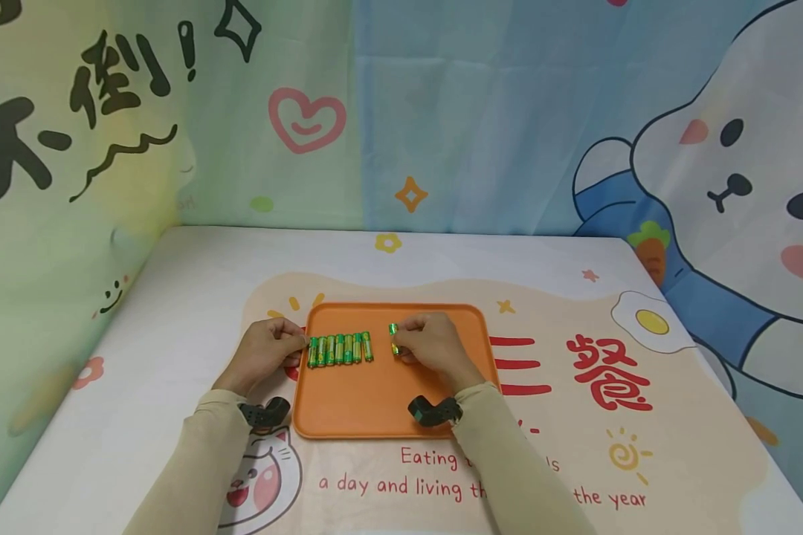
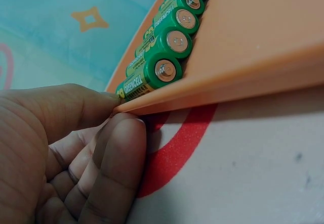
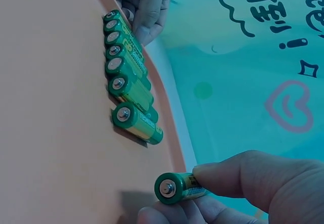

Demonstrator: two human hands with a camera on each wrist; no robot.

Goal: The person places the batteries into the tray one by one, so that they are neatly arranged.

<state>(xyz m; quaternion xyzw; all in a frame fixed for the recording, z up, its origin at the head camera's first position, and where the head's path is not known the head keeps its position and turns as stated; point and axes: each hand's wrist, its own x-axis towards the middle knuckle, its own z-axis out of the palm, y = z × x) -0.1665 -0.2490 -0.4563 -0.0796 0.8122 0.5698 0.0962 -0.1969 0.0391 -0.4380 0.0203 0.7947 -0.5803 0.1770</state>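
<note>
On an orange tray [image 1: 355,407], several green-and-yellow AA batteries [image 1: 339,349] lie side by side in a row at the left. The rightmost battery [image 3: 137,123] is slightly angled and a little apart from the others. My left hand [image 1: 262,353] pinches the tray's left rim between thumb and index finger, the thumb tip close to the end battery [image 2: 152,77]. My right hand [image 1: 438,348] holds a single battery [image 3: 174,187] between thumb and fingers, over the tray to the right of the row. In the right wrist view its knobbed end faces the camera.
The tray rests on a printed tablecloth [image 1: 696,461] with red characters and cartoon drawings. Behind the table hangs a patterned curtain [image 1: 475,134]. A dark strapped device [image 1: 435,411] sits on each wrist.
</note>
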